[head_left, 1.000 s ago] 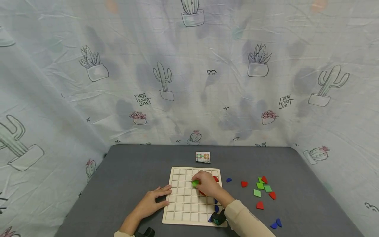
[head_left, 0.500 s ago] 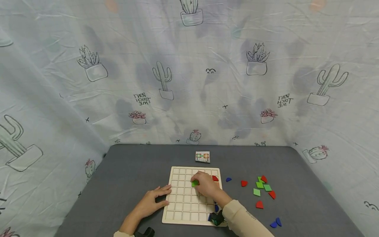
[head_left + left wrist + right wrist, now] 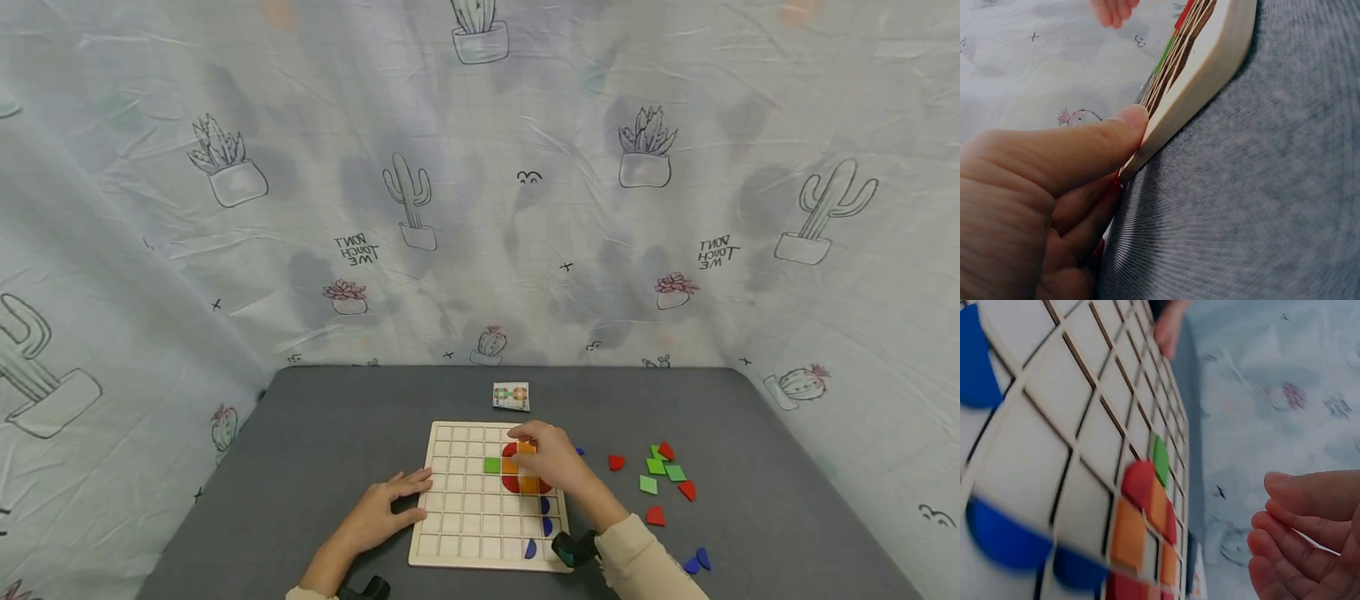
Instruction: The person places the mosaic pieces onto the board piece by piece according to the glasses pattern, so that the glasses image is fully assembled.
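A wooden grid board lies on the table, its left edge touched by the fingers and thumb of my left hand. In the left wrist view the thumb rests against that edge. My right hand hovers over the board's upper right, fingers slightly bent and holding nothing. A green square tile sits in a cell, left of an orange tile. Red quarter-round tiles and more orange tiles surround it, partly hidden by the hand. Blue half-round tiles lie on the lower right cells.
Loose green tiles and red tiles lie right of the board. Nearer the front are blue pieces. A small printed pattern card lies behind the board. A patterned curtain hangs beyond the grey table.
My right hand has let go of the green tile, which stays in its cell, and has moved right, uncovering the orange and red tiles. My left hand stays at the board's edge.
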Demonstrator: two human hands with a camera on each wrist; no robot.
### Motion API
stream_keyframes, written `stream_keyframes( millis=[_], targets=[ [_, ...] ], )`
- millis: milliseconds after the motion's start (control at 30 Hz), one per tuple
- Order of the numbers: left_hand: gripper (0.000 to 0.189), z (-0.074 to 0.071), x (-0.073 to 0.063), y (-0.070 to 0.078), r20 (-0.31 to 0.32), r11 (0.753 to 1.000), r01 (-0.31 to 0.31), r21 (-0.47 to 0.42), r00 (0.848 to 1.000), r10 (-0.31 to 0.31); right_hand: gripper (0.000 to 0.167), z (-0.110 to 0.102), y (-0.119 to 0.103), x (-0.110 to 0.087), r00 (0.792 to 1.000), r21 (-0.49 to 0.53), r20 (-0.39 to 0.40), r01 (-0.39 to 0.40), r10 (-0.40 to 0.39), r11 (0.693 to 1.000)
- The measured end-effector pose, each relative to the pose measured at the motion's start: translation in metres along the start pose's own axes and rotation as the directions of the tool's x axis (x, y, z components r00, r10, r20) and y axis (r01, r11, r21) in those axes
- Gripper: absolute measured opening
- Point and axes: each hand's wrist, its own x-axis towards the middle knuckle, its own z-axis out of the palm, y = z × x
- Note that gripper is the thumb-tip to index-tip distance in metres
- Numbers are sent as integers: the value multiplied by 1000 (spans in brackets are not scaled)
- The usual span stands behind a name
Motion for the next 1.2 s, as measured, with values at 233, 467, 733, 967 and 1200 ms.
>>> stream_keyframes(
  millis=[233,467,733,967,1200],
  targets=[
    [53,2,-1,0,3,1000,-2,4,1000,2,31,-27,28,-30,983,16,-161,-85,86,996],
    [52,2,-3,-1,-1,999,-21,34,1000,21,35,-58,72,-72,957,44,-220,-182,188,982],
    [50,0,0,0,-9,999,-28,42,1000,29,45,-86,103,-108,933,64,-225,-274,282,960],
    [49,0,1,-1,-20,998,-29,53,999,30,51,-89,121,-119,915,68,-246,-314,321,947],
    [48,0,1,-2,-30,997,-32,66,999,34,47,-85,129,-118,906,0,-260,-346,334,938]
  ],
)
